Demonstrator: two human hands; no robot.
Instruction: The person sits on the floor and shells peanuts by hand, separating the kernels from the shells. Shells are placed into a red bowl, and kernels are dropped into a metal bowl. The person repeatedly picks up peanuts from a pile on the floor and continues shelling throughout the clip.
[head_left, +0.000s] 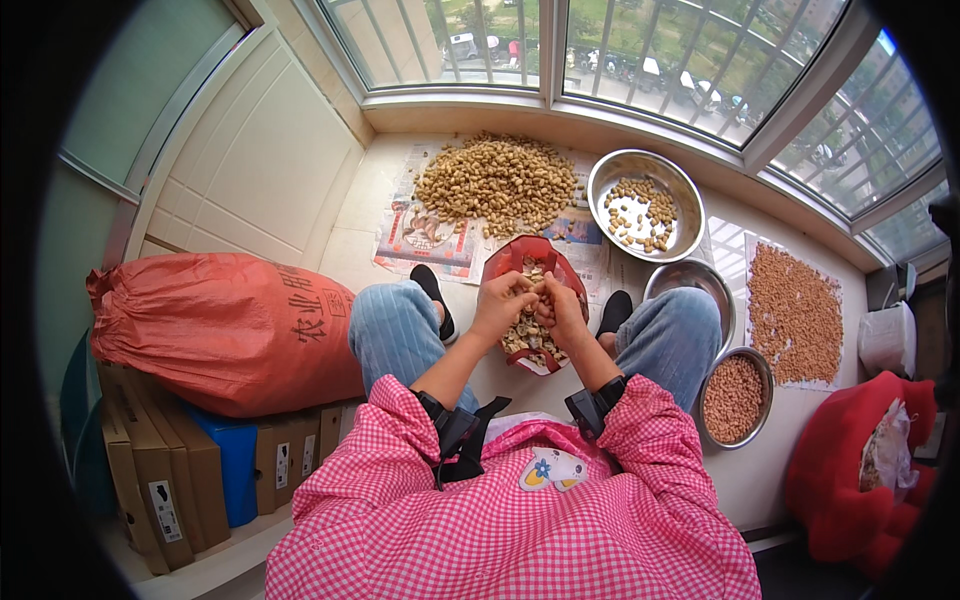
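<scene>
A red bag (534, 356) holding broken peanut shells (525, 339) stands on the floor between my knees. Above its opening, my left hand (506, 304) and my right hand (561, 306) meet at the fingertips, thumbs and index fingers pinched together. What lies between the fingertips is too small to make out, though it looks like a peanut. Several small reddish kernels seem to lie in the curled fingers of my right hand. Beyond the bag, a heap of unshelled peanuts (499, 184) covers printed newspaper (427, 244).
Ahead right stands a steel basin (694, 202) with some unshelled peanuts; another metal bowl (694, 277) is partly behind my right knee. A bowl of shelled kernels (733, 397) and a spread of kernels (795, 315) lie right. A large orange woven sack (225, 330) sits left, above cardboard boxes (150, 465).
</scene>
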